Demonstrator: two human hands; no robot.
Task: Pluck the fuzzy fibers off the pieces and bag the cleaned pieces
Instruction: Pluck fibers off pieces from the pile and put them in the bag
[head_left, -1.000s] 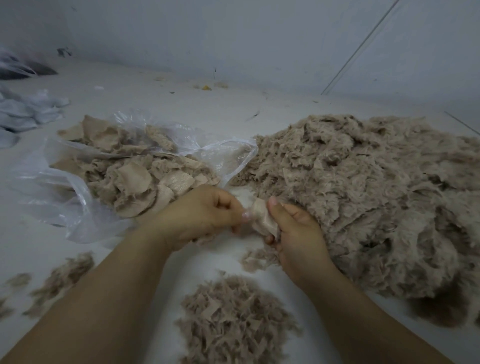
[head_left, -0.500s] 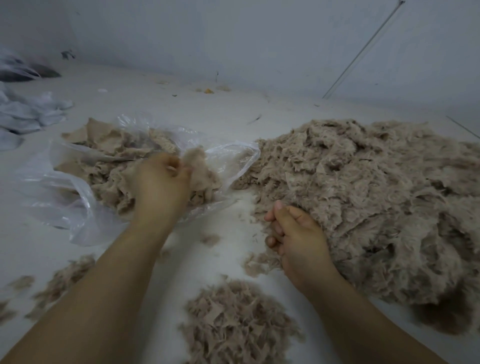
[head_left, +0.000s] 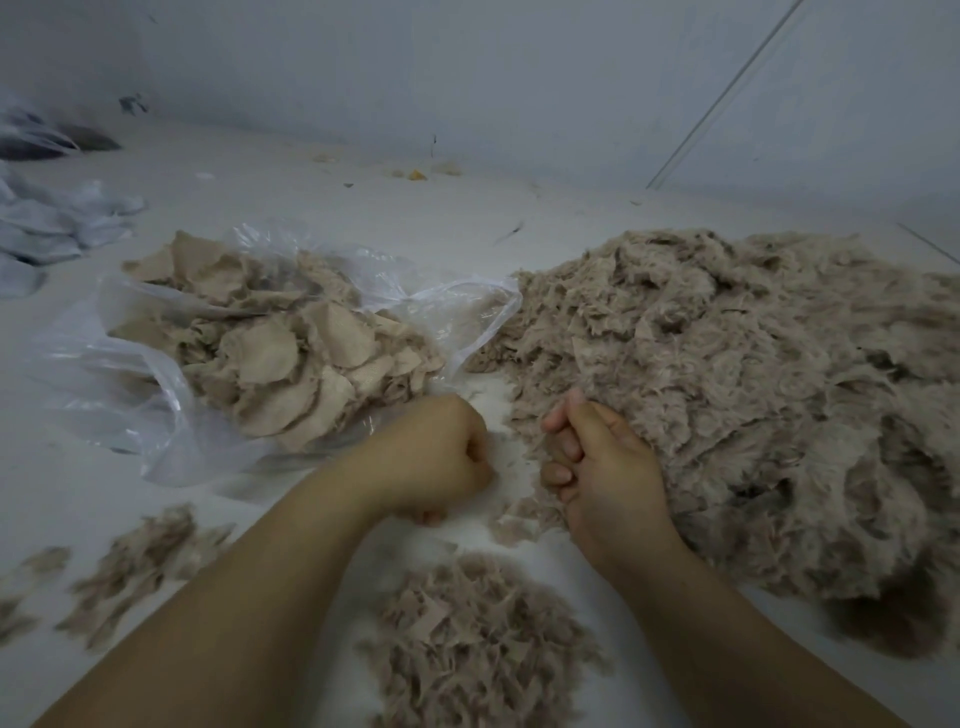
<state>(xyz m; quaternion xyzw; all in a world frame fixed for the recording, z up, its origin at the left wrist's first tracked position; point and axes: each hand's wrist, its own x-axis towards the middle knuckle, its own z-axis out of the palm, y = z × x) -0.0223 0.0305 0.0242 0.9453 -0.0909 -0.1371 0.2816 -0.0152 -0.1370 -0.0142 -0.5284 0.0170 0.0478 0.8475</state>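
Left hand (head_left: 436, 457) curled into a fist, nothing visibly held. Right hand (head_left: 597, 462) fingers curled at the fuzzy pile (head_left: 727, 389) edge; can't tell if it holds anything. Bag (head_left: 156, 395) of cleaned pieces (head_left: 291, 358) toward the floor's left.

Our left hand (head_left: 434, 457) curls into a loose fist, knuckles up, forearm angling in from lower left. Our right hand (head_left: 602, 467) sits close beside it, fingers (head_left: 563, 444) curled inward.

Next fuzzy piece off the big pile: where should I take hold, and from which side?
Pinch a loose flap at the near-left fringe of the big pile, beside the right hand, coming in low from the left. There the pieces thin out and lie apart; farther right they are heaped and tangled.
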